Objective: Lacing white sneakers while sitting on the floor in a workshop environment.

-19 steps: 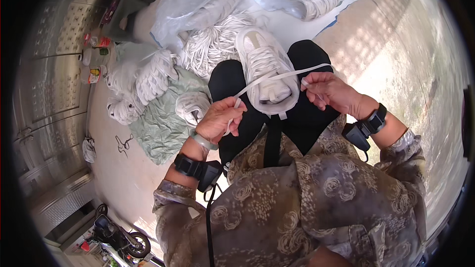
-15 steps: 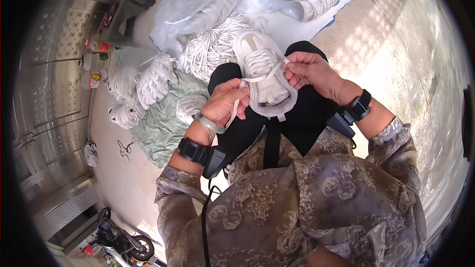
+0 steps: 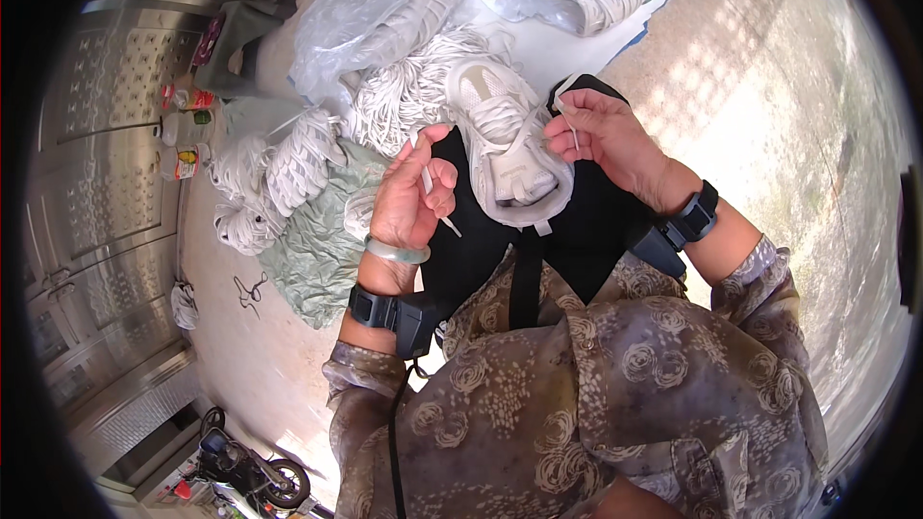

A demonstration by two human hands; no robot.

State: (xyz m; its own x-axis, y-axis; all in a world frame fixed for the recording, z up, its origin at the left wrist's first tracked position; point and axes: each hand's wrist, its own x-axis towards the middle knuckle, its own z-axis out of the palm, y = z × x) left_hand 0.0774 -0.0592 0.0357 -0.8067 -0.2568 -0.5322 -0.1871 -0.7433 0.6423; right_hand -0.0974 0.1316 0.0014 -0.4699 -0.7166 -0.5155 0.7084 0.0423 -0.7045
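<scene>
A white lace-up sneaker [image 3: 508, 152] rests between my dark-clad knees, its toe pointing away and its heel opening toward me. Its laces cross over the tongue. On the left, my left hand [image 3: 411, 194] pinches one end of the shoelace [image 3: 427, 178], with the tip hanging below the fingers. At the other side, the fingers of my right hand [image 3: 615, 139] close on the other lace end [image 3: 567, 86], just beside the shoe's collar. Both hands are apart from the shoe body.
Beyond the shoe lies a heap of loose white laces [image 3: 404, 101]. Past it are clear plastic bags [image 3: 356, 10] and stacked white shoe parts [image 3: 615, 5]. More laced uppers [image 3: 298, 168] lie on a green sheet [image 3: 312, 259] at left. Jars [image 3: 183, 161] stand by the metal door [image 3: 106, 183].
My left hand has moved left and up, away from the shoe, with the lace end. My right hand has shifted slightly up, and the laces now lie closer to the tongue.
</scene>
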